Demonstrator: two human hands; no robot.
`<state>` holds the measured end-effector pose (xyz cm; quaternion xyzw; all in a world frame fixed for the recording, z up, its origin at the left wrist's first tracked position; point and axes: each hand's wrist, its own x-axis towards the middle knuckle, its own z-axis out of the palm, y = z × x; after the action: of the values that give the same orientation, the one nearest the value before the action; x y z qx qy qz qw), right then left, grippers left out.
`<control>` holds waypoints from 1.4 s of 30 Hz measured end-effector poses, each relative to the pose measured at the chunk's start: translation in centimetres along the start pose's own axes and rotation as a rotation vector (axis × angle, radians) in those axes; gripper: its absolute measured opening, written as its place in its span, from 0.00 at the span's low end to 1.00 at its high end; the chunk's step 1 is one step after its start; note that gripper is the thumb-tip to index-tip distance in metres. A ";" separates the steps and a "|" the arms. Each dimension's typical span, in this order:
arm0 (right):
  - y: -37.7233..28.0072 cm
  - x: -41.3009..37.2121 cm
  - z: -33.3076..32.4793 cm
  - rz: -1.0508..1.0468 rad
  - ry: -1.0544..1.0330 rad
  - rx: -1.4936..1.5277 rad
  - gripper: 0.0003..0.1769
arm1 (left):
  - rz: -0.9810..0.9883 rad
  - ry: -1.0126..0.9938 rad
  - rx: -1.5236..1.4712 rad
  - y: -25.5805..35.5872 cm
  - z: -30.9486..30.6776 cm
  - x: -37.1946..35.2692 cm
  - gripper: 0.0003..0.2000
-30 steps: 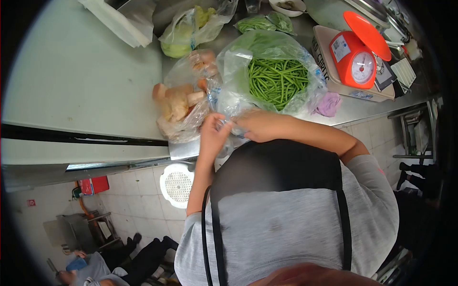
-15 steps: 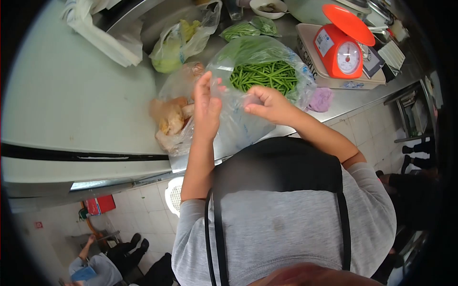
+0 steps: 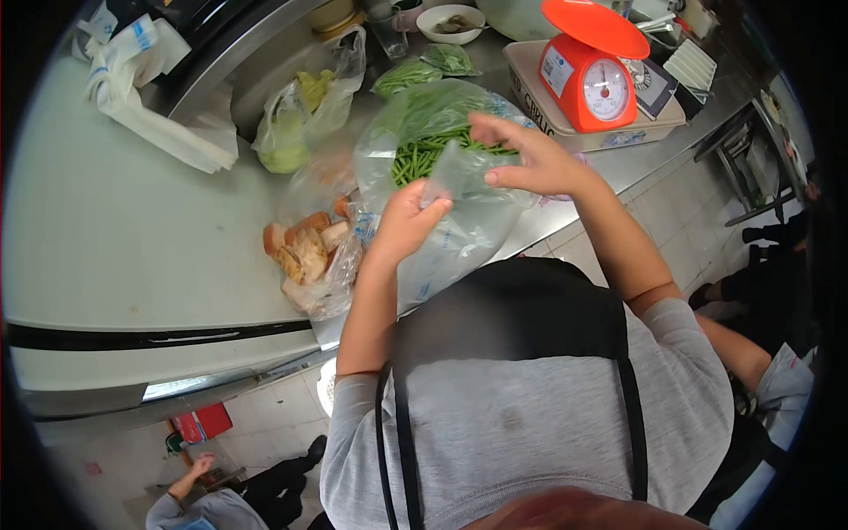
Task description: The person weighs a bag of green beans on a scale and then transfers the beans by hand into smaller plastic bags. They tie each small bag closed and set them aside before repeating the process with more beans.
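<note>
A large clear plastic bag (image 3: 473, 216) of green beans (image 3: 417, 161) lies on the steel counter in front of me. My left hand (image 3: 413, 219) pinches a raised flap of thin clear plastic over the near side of the beans. To its right, my right hand (image 3: 530, 161) hovers over the bag with thumb and fingers apart, holding nothing. Left of the bean bag, another clear bag holds brown and whitish pieces (image 3: 309, 252) that I cannot identify for sure.
An orange scale (image 3: 587, 84) stands on a lidded box (image 3: 632, 137) at the right. Behind are small bags of greens (image 3: 408, 77), a white bowl (image 3: 450, 24), a glass (image 3: 387, 31) and a bag of pale vegetables (image 3: 287, 132). Other people (image 3: 761, 367) stand at both lower sides.
My left hand has closed on the plastic and moved a little right and down. My right hand has opened and moved right and up. The view has shifted, and a person shows at the right.
</note>
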<state>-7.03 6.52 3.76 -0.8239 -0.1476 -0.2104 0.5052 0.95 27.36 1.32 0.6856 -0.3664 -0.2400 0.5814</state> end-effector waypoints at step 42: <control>1.9 9.8 9.0 0.163 -0.376 0.377 0.09 | 0.019 0.863 0.715 3.4 -9.1 -4.5 0.20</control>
<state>4.11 13.99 3.50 -0.7489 -0.2087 0.0188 0.6286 4.30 36.37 6.07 0.8728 -0.1598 0.2068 0.4123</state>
